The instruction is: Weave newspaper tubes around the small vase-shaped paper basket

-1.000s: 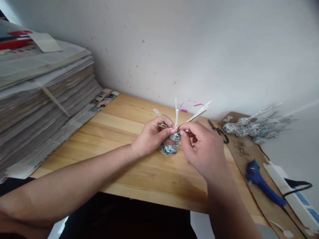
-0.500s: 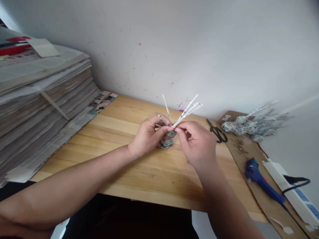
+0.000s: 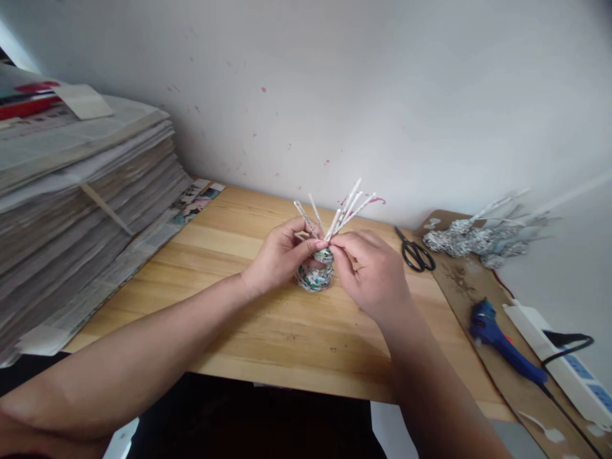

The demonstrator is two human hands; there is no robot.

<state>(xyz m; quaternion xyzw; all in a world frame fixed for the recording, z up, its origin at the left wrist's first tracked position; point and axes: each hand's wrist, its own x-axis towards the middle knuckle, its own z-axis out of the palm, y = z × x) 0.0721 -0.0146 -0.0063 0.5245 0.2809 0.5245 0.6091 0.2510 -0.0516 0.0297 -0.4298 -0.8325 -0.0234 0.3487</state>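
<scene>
A small woven newspaper piece (image 3: 314,278), wide at the base and narrower above, stands on the wooden table. Several rolled paper tubes (image 3: 345,211) fan upward from its top. My left hand (image 3: 285,253) is closed on the upper part of the woven piece from the left, thumb in front. From the right, my right hand (image 3: 367,264) pinches at the base of the tubes with thumb and forefinger; it seems to grip a paper tube there. The fingertips of both hands nearly meet and hide part of the weave.
Left stands a tall stack of newspapers (image 3: 86,172). Black scissors (image 3: 417,254) lie to the right. On a cardboard sheet (image 3: 459,280) are a blue glue gun (image 3: 507,347) and woven paper pieces (image 3: 459,237), beside a white power strip (image 3: 559,357). A wall (image 3: 306,95) rises behind.
The tubes have shifted slightly and spread differently. My right hand has moved a little left, and more of the woven base shows beneath my hands.
</scene>
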